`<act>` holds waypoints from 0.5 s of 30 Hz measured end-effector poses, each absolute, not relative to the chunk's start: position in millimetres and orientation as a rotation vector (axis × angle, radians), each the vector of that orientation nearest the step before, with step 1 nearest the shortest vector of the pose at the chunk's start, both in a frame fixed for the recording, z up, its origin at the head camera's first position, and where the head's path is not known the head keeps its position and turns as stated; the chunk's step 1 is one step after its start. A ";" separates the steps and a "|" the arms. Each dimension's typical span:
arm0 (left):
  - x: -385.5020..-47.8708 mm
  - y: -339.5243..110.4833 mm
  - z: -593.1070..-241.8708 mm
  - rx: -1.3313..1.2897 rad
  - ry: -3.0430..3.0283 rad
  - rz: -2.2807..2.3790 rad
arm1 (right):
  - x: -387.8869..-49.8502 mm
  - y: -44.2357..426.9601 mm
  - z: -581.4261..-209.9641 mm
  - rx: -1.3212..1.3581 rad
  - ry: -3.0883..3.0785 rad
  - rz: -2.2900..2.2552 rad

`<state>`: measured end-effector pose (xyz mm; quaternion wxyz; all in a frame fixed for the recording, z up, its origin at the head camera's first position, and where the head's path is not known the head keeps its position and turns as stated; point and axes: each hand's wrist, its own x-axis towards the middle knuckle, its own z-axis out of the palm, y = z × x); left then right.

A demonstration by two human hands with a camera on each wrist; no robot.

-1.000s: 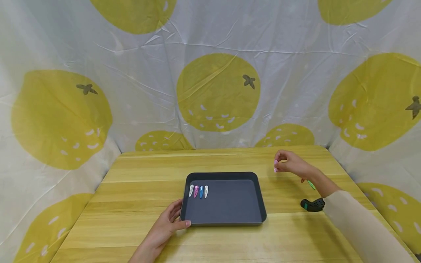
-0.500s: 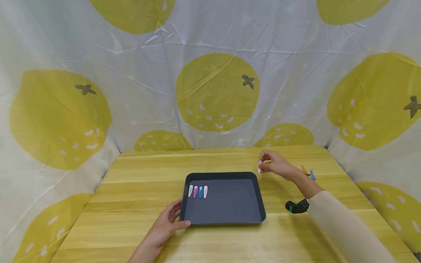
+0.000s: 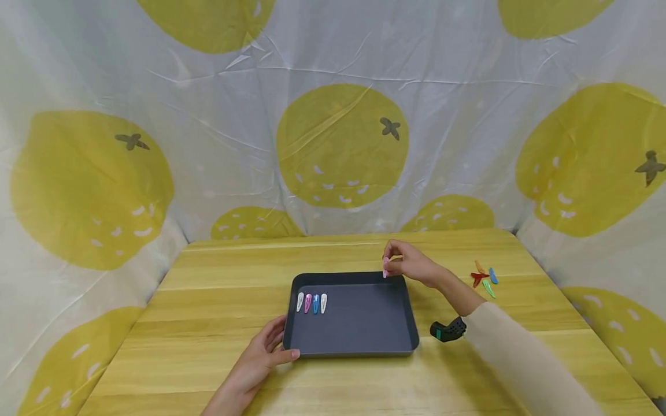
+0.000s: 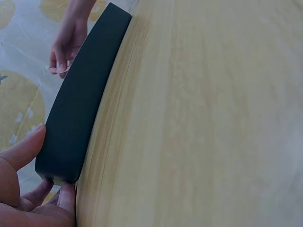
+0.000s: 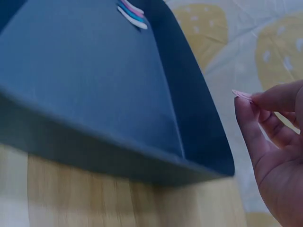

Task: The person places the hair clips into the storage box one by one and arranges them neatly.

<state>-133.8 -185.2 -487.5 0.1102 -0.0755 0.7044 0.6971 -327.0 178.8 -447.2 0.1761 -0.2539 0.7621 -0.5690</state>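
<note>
A dark grey tray [image 3: 359,323] lies on the table, with a white clip [image 3: 300,302], a pink clip [image 3: 308,303], a blue clip [image 3: 315,304] and another white clip [image 3: 324,303] in a row at its left side. My left hand [image 3: 255,364] grips the tray's front left corner, thumb on the rim; the left wrist view shows its fingers [image 4: 33,196] under the corner. Above the tray's back right rim, my right hand [image 3: 413,264] pinches a light pink clip [image 3: 385,267] between thumb and forefinger, also seen in the right wrist view as a pink clip [image 5: 243,96].
Right of the tray on the table [image 3: 218,300] lie an orange clip [image 3: 479,266], a red clip [image 3: 477,278], a blue clip [image 3: 493,275] and a green clip [image 3: 488,288]. A black device [image 3: 448,330] shows beside the right sleeve [image 3: 520,352]. A lemon-patterned curtain [image 3: 218,144] stands behind.
My right hand has moved left with the pink clip, from right of the tray to its back right rim. The loose clips on the right have come into full view. My left hand keeps its grip.
</note>
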 end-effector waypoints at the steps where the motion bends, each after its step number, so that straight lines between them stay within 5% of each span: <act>1: -133.7 -185.3 -487.6 -0.222 2.071 2.047 | -326.8 173.4 -447.7 -0.733 2.146 -1.611; 15: -134.4 -185.1 -487.1 -0.227 2.065 2.047 | -318.0 108.0 -457.9 -0.838 2.010 -1.543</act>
